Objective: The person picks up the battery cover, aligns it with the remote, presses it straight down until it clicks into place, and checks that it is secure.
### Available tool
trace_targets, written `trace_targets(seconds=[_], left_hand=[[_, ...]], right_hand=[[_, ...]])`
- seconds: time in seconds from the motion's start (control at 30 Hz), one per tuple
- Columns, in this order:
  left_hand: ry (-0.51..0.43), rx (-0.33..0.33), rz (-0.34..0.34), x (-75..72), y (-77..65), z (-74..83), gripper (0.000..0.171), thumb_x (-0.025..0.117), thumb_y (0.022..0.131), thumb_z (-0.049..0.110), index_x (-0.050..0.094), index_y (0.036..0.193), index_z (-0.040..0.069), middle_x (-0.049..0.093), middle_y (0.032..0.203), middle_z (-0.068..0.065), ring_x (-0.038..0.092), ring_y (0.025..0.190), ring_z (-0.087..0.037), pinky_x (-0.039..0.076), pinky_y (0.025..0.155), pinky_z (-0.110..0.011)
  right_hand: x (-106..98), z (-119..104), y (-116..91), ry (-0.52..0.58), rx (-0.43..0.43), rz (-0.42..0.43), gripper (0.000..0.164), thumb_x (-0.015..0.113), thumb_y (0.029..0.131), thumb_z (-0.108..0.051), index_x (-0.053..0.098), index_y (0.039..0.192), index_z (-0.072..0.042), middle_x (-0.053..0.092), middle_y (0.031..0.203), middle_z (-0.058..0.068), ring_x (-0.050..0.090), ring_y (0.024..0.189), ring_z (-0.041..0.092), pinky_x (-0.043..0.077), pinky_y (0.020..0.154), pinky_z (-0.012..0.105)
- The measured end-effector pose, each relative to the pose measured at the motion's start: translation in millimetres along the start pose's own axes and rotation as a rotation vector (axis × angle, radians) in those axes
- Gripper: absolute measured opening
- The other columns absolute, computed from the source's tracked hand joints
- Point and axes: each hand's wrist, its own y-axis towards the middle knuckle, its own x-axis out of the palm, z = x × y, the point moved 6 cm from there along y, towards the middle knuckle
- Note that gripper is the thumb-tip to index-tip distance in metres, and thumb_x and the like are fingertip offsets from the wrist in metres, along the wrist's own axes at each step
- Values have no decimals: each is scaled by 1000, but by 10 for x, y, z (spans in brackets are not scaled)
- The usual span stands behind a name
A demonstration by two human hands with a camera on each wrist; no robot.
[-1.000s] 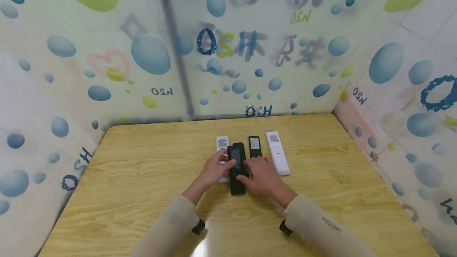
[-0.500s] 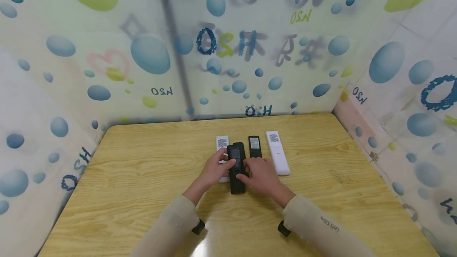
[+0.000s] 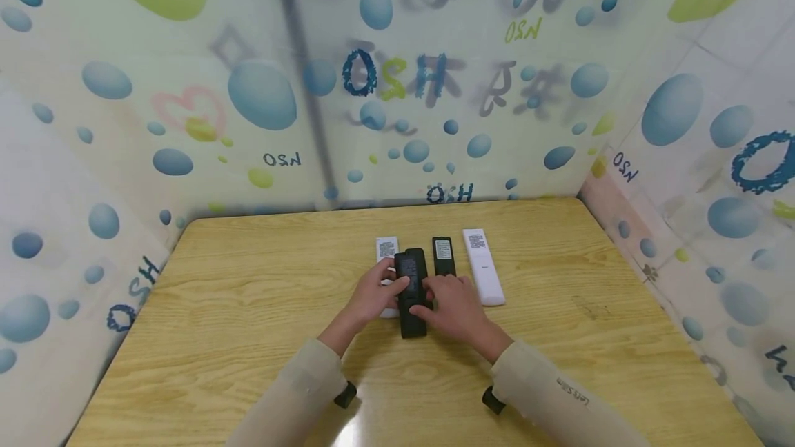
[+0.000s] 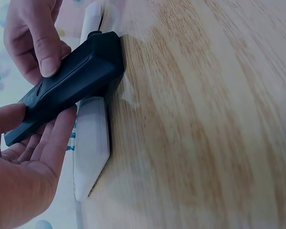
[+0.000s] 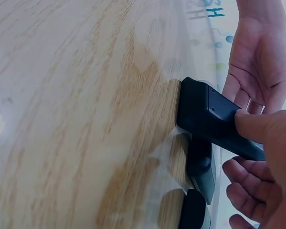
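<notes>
A black remote control (image 3: 410, 323), back side up, is held by both hands with its near end close over the table. My left hand (image 3: 370, 293) grips its left side, thumb on top and fingers underneath, as the left wrist view shows the remote (image 4: 71, 81). From the other side my right hand (image 3: 456, 302) pinches it; in the right wrist view the right thumb (image 5: 250, 125) lies on its back near a cover seam. Just under it a second black remote (image 5: 199, 160) lies on the table, mostly hidden from the head view.
A white remote (image 3: 387, 247) lies at the left, partly behind the left hand. To the right lie a black remote with a label (image 3: 444, 254) and a longer white remote (image 3: 484, 267). The wooden table (image 3: 248, 274) ends at a patterned wall (image 3: 397, 178).
The held remote has shifted very slightly, with both hands keeping their hold. The right wrist has edged a little to the left. The remotes on the table have not moved.
</notes>
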Motion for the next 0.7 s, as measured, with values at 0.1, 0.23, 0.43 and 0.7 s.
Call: trace_targets(seconds=[0.1, 0.23, 0.43, 0.7], left_hand=[[6, 2, 3, 1, 2, 4, 32, 59, 98, 24, 54, 127, 14, 63, 112, -16, 68, 82, -20, 60, 70, -36], [23, 15, 5, 9, 5, 5, 30, 60, 98, 24, 54, 126, 15, 63, 108, -15, 67, 81, -20, 60, 68, -37], [28, 17, 21, 10, -2, -26, 28, 60, 97, 24, 54, 123, 15, 62, 103, -13, 66, 80, -19, 60, 67, -38], [40, 29, 11, 3, -117, 142, 29, 58, 98, 17, 52, 125, 7, 61, 103, -18, 67, 83, -25, 60, 70, -45]], right_hand=[[9, 5, 5, 2, 12, 6, 45, 71, 83, -53, 67, 107, -15, 62, 82, -8, 51, 78, 12, 41, 80, 38], [21, 14, 19, 2, 26, 32, 37, 72, 82, -52, 66, 95, -18, 59, 76, -9, 49, 72, 11, 40, 76, 37], [39, 9, 31, 12, 41, 58, 31, 72, 82, -50, 62, 81, -21, 54, 67, -11, 46, 65, 10, 37, 72, 36], [71, 10, 35, 31, 53, 35, 30, 71, 84, -49, 61, 80, -21, 54, 67, -11, 46, 65, 11, 36, 72, 37]])
